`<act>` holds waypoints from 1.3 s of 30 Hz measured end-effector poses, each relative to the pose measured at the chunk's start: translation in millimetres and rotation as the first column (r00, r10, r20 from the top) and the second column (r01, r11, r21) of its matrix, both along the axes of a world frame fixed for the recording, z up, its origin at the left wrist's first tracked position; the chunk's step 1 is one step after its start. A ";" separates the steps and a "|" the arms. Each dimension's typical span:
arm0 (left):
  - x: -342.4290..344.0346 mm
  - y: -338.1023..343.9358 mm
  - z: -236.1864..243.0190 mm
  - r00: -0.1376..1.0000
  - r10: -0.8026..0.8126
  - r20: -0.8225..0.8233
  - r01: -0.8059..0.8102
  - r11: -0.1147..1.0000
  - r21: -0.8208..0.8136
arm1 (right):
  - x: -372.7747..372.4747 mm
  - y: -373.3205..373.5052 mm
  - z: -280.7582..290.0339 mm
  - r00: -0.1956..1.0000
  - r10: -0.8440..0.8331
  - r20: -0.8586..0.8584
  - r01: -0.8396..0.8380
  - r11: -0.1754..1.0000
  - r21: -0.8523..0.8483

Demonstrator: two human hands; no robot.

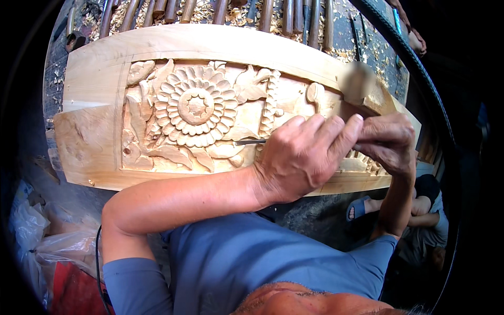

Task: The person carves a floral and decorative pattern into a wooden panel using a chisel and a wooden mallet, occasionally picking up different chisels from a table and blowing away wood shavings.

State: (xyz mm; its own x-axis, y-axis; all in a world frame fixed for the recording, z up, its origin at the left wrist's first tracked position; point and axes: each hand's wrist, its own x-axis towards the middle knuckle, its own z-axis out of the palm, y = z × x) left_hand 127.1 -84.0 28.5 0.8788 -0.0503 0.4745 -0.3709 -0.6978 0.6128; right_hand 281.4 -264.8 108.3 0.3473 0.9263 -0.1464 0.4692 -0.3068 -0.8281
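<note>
Head view: on a clock face laid over the picture, your wooden panel point(86, 142) stretches across the upper half from about 10 to 2 o'clock, its carved side up. A round flower point(197, 105) with rings of petals stands out in relief, with leaves around it.

Your left hand point(310, 152), toward 3 o'clock, is clenched round the chisel point(251, 142); the thin dark blade pokes out toward 9 o'clock, its end at the carving just off the flower's 4 to 5 o'clock side. The handle is hidden. Your right hand point(387, 139) sits at the left one's 3 o'clock, close against it, fingers bent inward; what they grasp, you cannot tell from here. Just past it, toward 12 o'clock, is a block point(379, 98), partly blurred.

A row of tool handles point(220, 11) lies beyond the panel at 12 o'clock, among pale shavings point(202, 10). Plastic bags point(63, 236) slump at 8 o'clock. Another person point(428, 220) is at 4 o'clock, wearing a blue sandal point(359, 208).
</note>
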 end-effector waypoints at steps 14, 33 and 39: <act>-3.6 -8.7 -5.3 0.980 -0.128 0.153 0.125 0.992 0.031 | -36.6 -27.3 12.2 0.982 -0.102 0.157 0.104 0.995 -0.003; 4.8 -7.1 -9.6 0.976 0.042 0.216 -0.059 0.996 0.072 | 7.9 19.6 40.6 0.959 0.166 0.230 -0.157 0.986 -0.056; 4.8 -7.4 -9.9 0.982 0.029 0.189 -0.040 0.998 0.058 | 7.7 14.0 34.9 0.960 0.143 0.240 -0.134 0.990 -0.051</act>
State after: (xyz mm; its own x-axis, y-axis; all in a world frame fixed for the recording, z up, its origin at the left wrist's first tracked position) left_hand 131.9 -91.4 18.6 0.7761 -0.0553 0.6282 -0.4502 -0.7461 0.4905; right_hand 289.1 -250.8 143.2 0.2450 0.9637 -0.1062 0.6945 -0.2509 -0.6743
